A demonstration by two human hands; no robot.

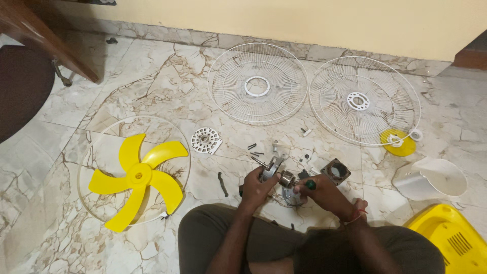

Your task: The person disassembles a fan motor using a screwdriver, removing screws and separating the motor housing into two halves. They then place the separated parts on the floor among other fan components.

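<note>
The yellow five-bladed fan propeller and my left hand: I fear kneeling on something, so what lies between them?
In the head view, a small dark curved lever lies on the marble floor between them.

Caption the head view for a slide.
Left hand steadies a metal motor part; right hand holds a green-handled tool.

Scene evenly and softly lit; light source not identifiable. Mild sheen noted on the marble floor (127, 86) beyond the left hand (257, 189). Shadows faint and short under parts. Focus sharp throughout; slight wide-angle bending seen at the edges.
</note>
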